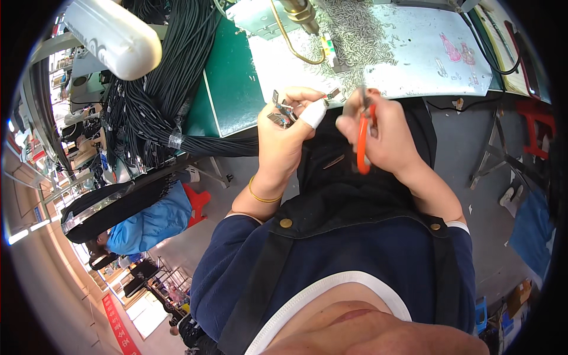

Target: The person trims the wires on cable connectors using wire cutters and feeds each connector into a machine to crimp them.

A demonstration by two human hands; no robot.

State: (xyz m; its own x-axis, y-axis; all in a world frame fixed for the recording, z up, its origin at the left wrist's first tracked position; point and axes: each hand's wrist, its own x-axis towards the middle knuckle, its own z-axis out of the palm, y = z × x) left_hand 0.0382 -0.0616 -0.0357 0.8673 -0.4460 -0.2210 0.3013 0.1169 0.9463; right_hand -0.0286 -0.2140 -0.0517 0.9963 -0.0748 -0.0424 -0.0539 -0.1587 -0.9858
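Left hand [283, 141] — fingers closed on small connector [333, 93], pinched at tip of white-covered thumb [313, 112]. Connector pokes out to right, long axis slanting up-right, toward pliers [363, 145]. More connectors [284, 116] fanned between same hand's other fingers. Right hand [390, 136] wrapped round red pliers handles; pliers' long axis runs away from body, tip just right of connector, apart from it. Blades blurred — cannot tell if parted. Both hands at worktop [228, 83] near edge, below pin heap [361, 44].
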